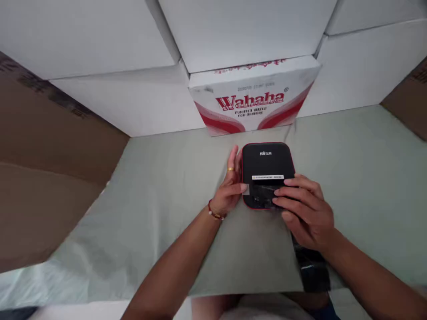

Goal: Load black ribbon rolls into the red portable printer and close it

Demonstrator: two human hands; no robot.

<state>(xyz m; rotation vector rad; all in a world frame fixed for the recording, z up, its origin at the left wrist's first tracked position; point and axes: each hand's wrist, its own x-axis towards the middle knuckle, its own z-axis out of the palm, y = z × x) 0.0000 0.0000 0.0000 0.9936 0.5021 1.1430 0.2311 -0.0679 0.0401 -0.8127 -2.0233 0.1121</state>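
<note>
A flat black device (267, 162) with rounded corners, a thin red edge and small white lettering lies on the green-grey cloth. A white label strip runs across it above a glossy dark panel (263, 194). My left hand (229, 189), wearing a ring and a beaded bracelet, grips the device's left side, its thumb by a small clear tab (246, 190). On the lower right, my right hand (308, 211) is closed over the edge, fingertips on the glossy panel and thumb below. Beneath that wrist, a glossy black plastic strip (313, 271) reaches the table's front edge.
A white and red Wahaha water carton (253, 106) stands behind the device, against stacked white boxes (150, 102). Brown cardboard boxes flank the cloth-covered table (160, 186), a large one (50, 178) at left and another (408, 100) at right.
</note>
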